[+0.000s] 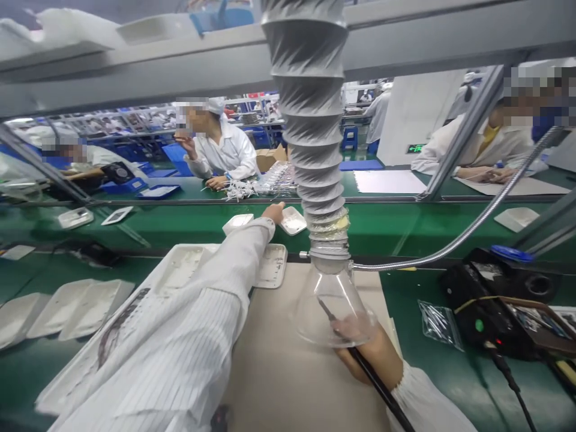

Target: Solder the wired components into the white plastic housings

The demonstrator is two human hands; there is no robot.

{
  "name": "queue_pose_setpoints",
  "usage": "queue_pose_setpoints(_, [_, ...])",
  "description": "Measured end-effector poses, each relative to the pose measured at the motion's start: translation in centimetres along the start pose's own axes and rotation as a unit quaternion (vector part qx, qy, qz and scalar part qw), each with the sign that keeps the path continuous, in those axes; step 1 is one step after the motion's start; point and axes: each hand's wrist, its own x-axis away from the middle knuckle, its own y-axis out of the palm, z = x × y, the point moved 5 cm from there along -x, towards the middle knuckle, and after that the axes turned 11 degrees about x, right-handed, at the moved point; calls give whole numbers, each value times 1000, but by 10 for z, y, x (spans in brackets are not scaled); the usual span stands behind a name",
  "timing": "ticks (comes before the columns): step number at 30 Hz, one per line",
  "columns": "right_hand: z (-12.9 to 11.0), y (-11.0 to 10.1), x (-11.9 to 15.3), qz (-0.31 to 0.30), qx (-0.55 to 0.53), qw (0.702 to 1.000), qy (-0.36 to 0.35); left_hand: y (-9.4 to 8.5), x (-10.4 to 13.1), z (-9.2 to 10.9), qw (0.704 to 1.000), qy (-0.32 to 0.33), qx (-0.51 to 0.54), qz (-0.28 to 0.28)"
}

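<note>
My left arm stretches forward across the bench, and my left hand (273, 212) is at the near rim of the green belt. Its fingers are closed at the left edge of a small white tray (294, 221); the far side of the grip is hidden. Another white tray (237, 222) lies just left of the wrist. My right hand (366, 345) is wrapped round a soldering iron (373, 377), its tip pointing up and left. The clear funnel hood (330, 300) of the extraction duct stands over the tip and fingers.
A grey ribbed duct (312, 120) hangs in the middle. Right of the beige mat (270, 360) are a bag of metal tips (438, 323) and a black soldering station (483, 306). White trays (63, 306) stand left. Co-workers sit beyond the green belt (382, 225).
</note>
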Motion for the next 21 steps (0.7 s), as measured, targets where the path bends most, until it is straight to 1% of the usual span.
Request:
queue_pose_setpoints(1, [1,-1,0,0,3,1000,0,-7,3,1,1000,5,-1,12])
queue_pose_setpoints(3, [1,-2,-1,3,6,1000,2,-32,13,-2,999,21,-4,39])
queue_pose_setpoints(5, [1,-4,-2,12,0,1000,1,-66,33,-10,997,40,-6,67])
queue_pose_setpoints(6, [1,-5,-2,18,-4,1000,3,-83,48,-16,995,50,-7,81])
queue_pose_setpoints(8, [1,-7,-3,26,-5,1000,7,-113,90,-27,992,68,-7,109])
queue_pose_setpoints(9, [1,-7,-3,26,0,1000,9,-123,117,-31,990,78,-6,119])
queue_pose_setpoints(10, [1,-7,-4,24,6,1000,12,-128,145,-34,988,87,-5,125])
queue_pose_setpoints(11, [2,-7,-4,21,13,1000,11,-128,174,-36,987,96,-3,125])
queue_pose_setpoints(12, [3,-7,-5,17,18,1000,9,-121,203,-35,987,105,-1,119])
queue_pose_setpoints(13, [3,-7,-5,14,22,1000,7,-110,230,-31,988,113,2,109])
queue_pose_setpoints(14, [4,-7,-6,9,24,1000,5,-94,255,-25,987,126,5,95])
queue_pose_setpoints(16, [6,-6,-6,-6,34,999,2,-53,296,-5,983,168,11,68])
queue_pose_setpoints(17, [8,-5,-5,-15,40,999,1,-32,312,10,975,213,12,62])
queue_pose_setpoints(19, [12,-3,-2,-27,49,998,7,5,331,35,967,247,16,64])
queue_pose_setpoints(20, [15,-2,0,-33,50,998,16,18,337,45,965,251,18,76])
queue_pose_setpoints(21, [19,-2,2,-38,49,998,28,26,341,52,966,239,21,99])
